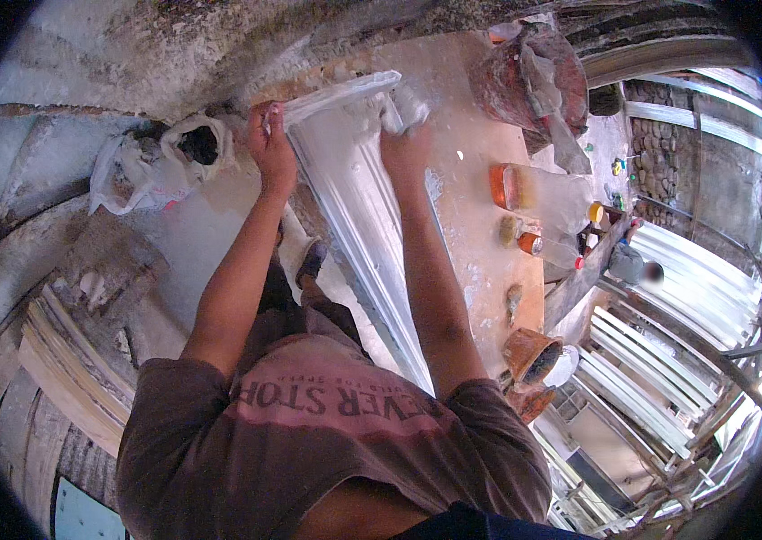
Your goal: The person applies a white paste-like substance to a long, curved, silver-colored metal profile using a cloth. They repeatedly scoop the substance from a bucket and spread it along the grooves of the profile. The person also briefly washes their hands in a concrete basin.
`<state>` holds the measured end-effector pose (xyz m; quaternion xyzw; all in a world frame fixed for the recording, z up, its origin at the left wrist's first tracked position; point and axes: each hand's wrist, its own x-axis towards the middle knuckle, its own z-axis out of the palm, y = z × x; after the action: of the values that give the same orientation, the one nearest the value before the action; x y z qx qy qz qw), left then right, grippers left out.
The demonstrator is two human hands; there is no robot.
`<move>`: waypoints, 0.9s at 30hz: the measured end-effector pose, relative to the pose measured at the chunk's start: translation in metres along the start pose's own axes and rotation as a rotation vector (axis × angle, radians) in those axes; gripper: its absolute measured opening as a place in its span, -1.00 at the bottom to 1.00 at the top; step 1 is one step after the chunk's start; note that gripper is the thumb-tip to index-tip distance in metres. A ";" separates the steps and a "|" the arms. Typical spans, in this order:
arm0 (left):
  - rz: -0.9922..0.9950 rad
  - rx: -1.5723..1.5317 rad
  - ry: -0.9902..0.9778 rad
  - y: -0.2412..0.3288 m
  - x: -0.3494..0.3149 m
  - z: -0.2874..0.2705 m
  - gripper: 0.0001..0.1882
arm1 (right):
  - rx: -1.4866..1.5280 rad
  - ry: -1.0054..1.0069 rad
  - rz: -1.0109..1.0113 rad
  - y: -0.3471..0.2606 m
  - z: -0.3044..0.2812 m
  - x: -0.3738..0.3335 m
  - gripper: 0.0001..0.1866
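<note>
A long white ribbed moulding (pixel 356 193), which looks like plaster cornice, runs from the far middle back toward my body. At its far left corner my left hand (pixel 271 148) is closed on the edge, beside a white crosspiece (pixel 340 97) along the far end. My right hand (pixel 406 148) is closed over the moulding's far right part, smeared by motion. A pale blurred thing (pixel 410 110) shows at its fingers; its kind cannot be made out.
Right of the moulding, a tabletop (pixel 471 135) bears a crusted reddish bucket (pixel 538 76), a plastic bottle with orange liquid (pixel 525 184), a smaller bottle (pixel 525 236) and a brown pot (pixel 529 355). White bags (pixel 143 166) stand left. Another person (pixel 637 267) is far right, near stacked white strips (pixel 705 279).
</note>
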<state>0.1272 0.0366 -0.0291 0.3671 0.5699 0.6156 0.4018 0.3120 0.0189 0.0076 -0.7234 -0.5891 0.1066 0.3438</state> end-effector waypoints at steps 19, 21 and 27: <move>-0.138 -0.324 0.231 0.001 0.008 -0.026 -0.81 | -0.397 -0.247 -0.173 -0.013 0.004 -0.063 -0.63; -0.118 -0.370 0.206 -0.002 0.007 -0.025 -0.81 | -0.482 -0.340 -0.140 0.004 0.016 -0.047 -0.62; -0.156 -0.359 0.215 -0.002 0.001 -0.026 -0.79 | -0.356 -0.292 -0.058 0.000 0.000 -0.036 -0.60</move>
<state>0.1032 0.0273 -0.0332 0.1769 0.5173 0.7099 0.4441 0.3023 -0.0148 -0.0014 -0.7324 -0.6626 0.0947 0.1249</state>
